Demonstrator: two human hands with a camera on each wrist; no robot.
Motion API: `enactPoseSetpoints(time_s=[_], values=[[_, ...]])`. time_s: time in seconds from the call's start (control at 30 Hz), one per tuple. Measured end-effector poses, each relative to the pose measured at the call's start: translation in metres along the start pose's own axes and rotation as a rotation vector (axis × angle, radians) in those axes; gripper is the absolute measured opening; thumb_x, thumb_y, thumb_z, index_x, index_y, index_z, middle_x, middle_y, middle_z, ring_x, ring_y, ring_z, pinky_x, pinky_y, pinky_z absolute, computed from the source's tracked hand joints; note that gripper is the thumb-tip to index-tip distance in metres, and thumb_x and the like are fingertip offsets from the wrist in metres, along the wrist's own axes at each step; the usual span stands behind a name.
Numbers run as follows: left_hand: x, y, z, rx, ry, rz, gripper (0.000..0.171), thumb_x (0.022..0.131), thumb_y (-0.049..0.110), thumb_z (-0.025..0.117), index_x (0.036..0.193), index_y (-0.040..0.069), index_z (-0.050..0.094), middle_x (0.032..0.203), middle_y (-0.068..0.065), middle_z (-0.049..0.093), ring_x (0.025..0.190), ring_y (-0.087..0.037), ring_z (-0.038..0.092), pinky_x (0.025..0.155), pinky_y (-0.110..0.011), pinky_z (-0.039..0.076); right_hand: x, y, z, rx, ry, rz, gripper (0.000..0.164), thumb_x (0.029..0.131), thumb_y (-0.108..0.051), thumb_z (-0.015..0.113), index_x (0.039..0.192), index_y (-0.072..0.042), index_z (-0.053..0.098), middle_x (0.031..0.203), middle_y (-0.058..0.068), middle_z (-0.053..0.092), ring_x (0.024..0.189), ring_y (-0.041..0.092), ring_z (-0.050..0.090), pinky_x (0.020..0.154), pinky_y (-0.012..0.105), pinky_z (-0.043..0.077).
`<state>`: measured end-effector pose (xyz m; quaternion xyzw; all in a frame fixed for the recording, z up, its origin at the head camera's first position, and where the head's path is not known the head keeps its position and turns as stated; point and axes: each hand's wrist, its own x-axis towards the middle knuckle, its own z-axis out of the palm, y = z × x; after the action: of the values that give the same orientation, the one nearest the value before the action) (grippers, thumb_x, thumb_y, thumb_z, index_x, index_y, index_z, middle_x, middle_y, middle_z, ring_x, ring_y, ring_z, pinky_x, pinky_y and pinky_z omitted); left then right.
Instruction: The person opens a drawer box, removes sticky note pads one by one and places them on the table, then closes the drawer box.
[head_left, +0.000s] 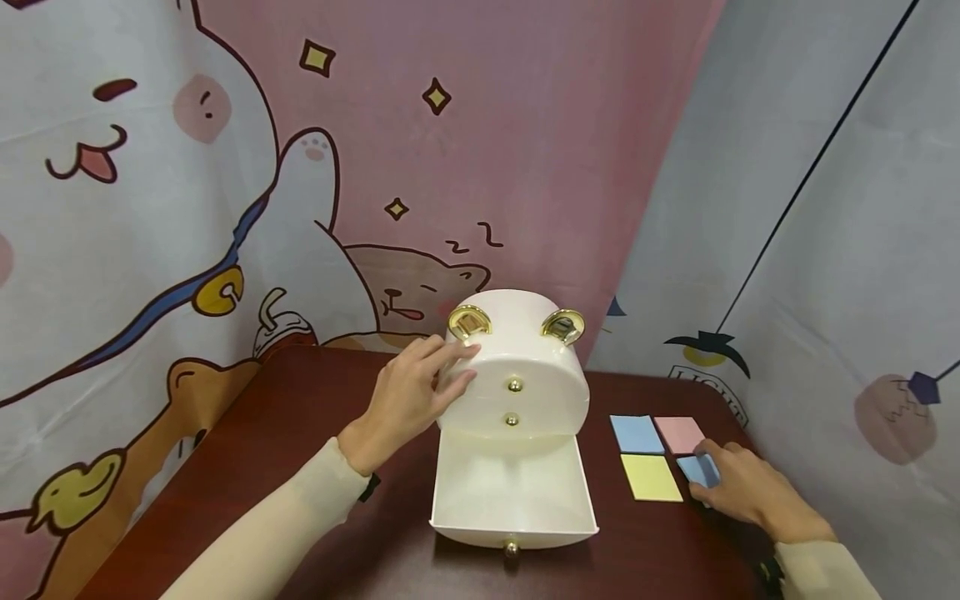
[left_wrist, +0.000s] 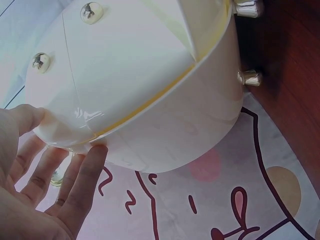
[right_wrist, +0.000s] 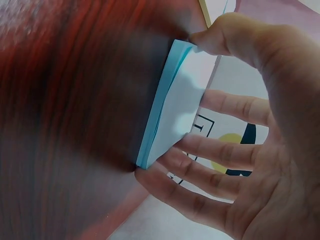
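A white desktop drawer box [head_left: 536, 392] with gold ears and round gold knobs stands on the table, its bottom drawer [head_left: 510, 487] pulled out. My left hand [head_left: 408, 396] rests on the box's upper left edge. In the left wrist view, its thumb [left_wrist: 30, 119] touches the front face while its fingers lie along the curved side. At the right, my right hand [head_left: 750, 487] holds a blue sticky note pad [head_left: 699, 471] by its edges. Thumb and fingers span that pad [right_wrist: 172, 110] in the right wrist view.
Beside the held pad lie another blue pad [head_left: 637, 434], a pink pad [head_left: 678, 433] and a yellow pad [head_left: 651, 477]. Printed cloth [head_left: 525, 150] hangs behind and to both sides of the dark red-brown table [head_left: 330, 417].
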<state>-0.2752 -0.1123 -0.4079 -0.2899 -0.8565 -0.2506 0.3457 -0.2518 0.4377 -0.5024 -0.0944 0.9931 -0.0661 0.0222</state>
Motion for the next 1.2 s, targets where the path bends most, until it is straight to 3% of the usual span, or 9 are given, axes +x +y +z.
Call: enactPoseSetpoints(time_s=[0.77,1.0,1.2], values=[[0.001,0.001,-0.001,0.003,-0.003,0.003,0.032,0.105,0.029,0.091,0.136,0.024,0.087,0.083,0.001,0.062,0.078,-0.012,0.054,0.060,-0.023,0.041,0.003,-0.009,-0.002,-0.004,-0.029,0.043,0.074,0.093,-0.045,0.096,0.137,0.009,0.070,0.109,0.024,0.077,0.094,0.037,0.076,0.083,0.070,0.065],[0.001,0.001,-0.002,0.002,-0.001,0.005,0.032,0.105,0.029,0.092,0.136,0.023,0.087,0.083,0.002,0.062,0.078,-0.012,0.054,0.060,-0.023,0.042,0.000,-0.010,-0.005,-0.019,-0.069,0.087,0.090,0.095,-0.063,0.091,0.143,0.009,0.067,0.111,0.024,0.077,0.093,0.037,0.077,0.080,0.071,0.065],[0.001,0.001,-0.002,0.000,0.000,0.007,0.032,0.105,0.029,0.092,0.136,0.023,0.087,0.082,0.001,0.062,0.078,-0.012,0.054,0.060,-0.023,0.041,-0.003,-0.011,-0.009,-0.044,-0.052,0.112,0.094,0.098,-0.072,0.083,0.145,0.008,0.064,0.110,0.023,0.074,0.087,0.036,0.075,0.069,0.065,0.063]])
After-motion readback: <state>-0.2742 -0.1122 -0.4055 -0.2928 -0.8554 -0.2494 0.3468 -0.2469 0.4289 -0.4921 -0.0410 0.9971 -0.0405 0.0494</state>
